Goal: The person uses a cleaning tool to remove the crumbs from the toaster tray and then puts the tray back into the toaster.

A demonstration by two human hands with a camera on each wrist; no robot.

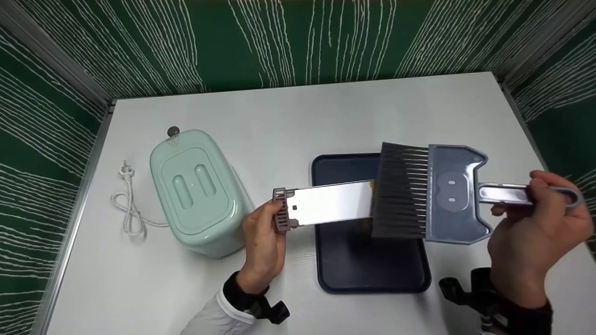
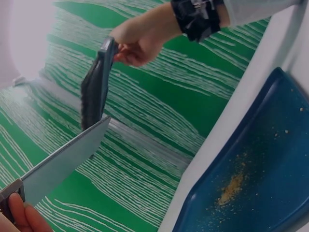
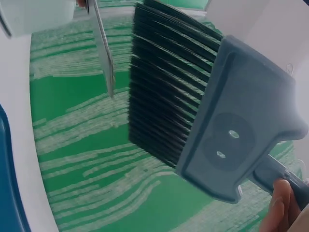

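Note:
My left hand (image 1: 264,244) grips the grey slotted end of a flat metal crumb tray (image 1: 333,203), fingers and thumb pinching it. The metal plate stretches to the right above a dark blue tray (image 1: 372,272). In my right hand (image 1: 535,232) is the handle of a small grey-blue brush (image 1: 451,195) with dark bristles. The bristles overlap the crumb tray's far end in the head view; a gap shows between them in the right wrist view. Yellowish crumbs (image 2: 231,189) lie in the blue tray, seen in the left wrist view.
A mint green toaster (image 1: 195,190) with a lid over its top stands left of my left hand. Its white cord and plug (image 1: 130,204) lie on the white table (image 1: 288,121). Green walls with white streaks (image 1: 298,42) border the table.

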